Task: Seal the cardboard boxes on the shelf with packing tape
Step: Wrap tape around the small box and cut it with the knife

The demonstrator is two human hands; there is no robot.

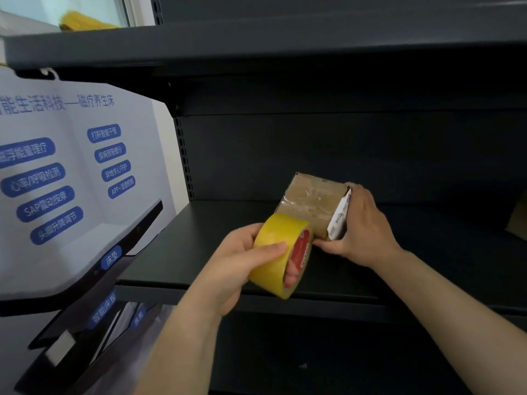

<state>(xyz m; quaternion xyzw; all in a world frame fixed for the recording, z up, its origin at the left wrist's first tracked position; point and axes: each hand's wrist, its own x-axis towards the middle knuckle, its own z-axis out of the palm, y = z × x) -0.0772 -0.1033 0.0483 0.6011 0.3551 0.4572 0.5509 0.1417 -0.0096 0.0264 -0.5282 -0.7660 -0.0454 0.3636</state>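
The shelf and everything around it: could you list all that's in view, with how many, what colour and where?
shelf: one board in use, dark grey, across the middle; another board above it
box: one, brown cardboard with clear tape on top and a white label on its right side, on the shelf right of centre
second box: one, brown, only a corner showing at the right edge
tape roll: one, yellow with a red core, in front of the box
poster: one, white with blue labels, at the left
left hand: one, grip around the tape roll
right hand: one, holding the box's right side
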